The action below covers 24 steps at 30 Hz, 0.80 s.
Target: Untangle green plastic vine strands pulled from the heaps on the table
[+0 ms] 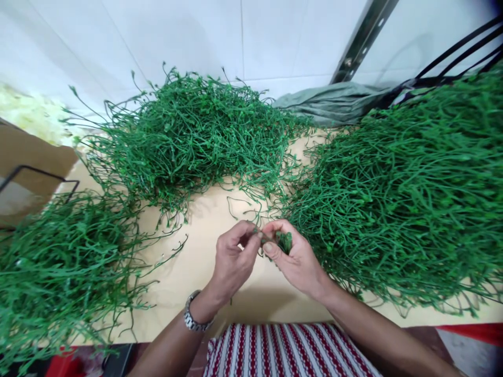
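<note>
Near the front of the table, my left hand (238, 251) and my right hand (291, 254) meet fingertip to fingertip. A small green artificial stem (283, 241) is bunched in my right palm, with part of it running to my left thumb and index finger. Both hands are closed in a pinch on it. Its far end is mostly hidden by my fingers. Right of my right hand lies a large heap of green plastic stems (408, 193). A few loose stems (251, 207) lie just beyond my fingertips.
Another stem heap (196, 131) stands against the white tiled wall (271, 36), and a third heap (58, 272) covers the left side. A cardboard box (31, 167) is at far left. Grey-green cloth (334, 102) lies behind, below a metal upright (361, 42). The tabletop (188, 267) is pale.
</note>
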Motion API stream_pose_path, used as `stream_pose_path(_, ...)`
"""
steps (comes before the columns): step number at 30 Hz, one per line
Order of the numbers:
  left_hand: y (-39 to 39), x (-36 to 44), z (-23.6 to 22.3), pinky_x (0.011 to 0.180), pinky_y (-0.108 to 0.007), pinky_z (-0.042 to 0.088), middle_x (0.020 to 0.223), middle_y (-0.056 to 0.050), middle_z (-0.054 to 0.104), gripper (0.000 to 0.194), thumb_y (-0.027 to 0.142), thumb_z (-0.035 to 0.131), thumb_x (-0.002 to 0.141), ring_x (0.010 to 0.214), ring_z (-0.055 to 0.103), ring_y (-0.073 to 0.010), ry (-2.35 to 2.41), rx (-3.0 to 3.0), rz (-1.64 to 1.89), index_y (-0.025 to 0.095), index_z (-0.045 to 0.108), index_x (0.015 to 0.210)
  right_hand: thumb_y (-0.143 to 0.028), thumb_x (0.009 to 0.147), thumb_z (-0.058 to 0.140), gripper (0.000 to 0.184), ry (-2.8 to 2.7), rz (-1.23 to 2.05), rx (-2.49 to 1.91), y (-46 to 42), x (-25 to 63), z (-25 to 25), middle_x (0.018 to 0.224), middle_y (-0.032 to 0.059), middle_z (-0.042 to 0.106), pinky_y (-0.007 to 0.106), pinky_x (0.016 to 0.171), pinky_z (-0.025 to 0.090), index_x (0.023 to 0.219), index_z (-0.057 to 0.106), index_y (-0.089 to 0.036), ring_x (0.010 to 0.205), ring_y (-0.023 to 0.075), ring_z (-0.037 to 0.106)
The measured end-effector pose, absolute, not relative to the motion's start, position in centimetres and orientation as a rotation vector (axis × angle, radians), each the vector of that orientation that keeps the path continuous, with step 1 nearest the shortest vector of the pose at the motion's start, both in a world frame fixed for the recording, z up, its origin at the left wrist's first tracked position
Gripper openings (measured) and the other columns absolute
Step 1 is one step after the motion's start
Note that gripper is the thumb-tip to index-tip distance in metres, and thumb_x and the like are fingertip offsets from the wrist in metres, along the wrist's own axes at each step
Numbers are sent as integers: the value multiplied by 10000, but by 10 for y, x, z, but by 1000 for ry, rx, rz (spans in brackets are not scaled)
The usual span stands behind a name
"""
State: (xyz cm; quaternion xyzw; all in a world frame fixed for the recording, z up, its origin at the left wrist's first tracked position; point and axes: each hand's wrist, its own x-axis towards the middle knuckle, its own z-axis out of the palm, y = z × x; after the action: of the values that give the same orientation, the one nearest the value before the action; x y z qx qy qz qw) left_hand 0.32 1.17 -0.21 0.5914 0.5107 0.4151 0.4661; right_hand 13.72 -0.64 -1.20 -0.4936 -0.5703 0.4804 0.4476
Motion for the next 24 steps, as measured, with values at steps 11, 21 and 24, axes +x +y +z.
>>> stream_pose_path(11,5,-1,-9,532,-202,373,613,16,499,99,109,496,800,561,452,-92,1156,1821,1138,162,576,775,-307,834,487,160,-1510,1251,-1236,-2,142,-11,705,2,544,218,570,392,825,562,-166,632,109,483)
stream_pose_path(21,8,-8,1,523,-200,353,627,27,433,96,151,476,815,565,415,-86,1121,1705,916,160,495,722,-193,831,453,87,-1661,1098,-1293,-6,142,-8,684,-25,540,207,579,380,841,539,-180,606,94,474)
stream_pose_path(24,4,-7,-2,484,-195,334,609,40,403,103,162,431,834,525,389,-83,1109,1643,866,175,453,734,-180,834,429,81,-1710,1069,-1321,-7,142,-7,637,-34,498,200,546,358,816,508,-177,561,89,438)
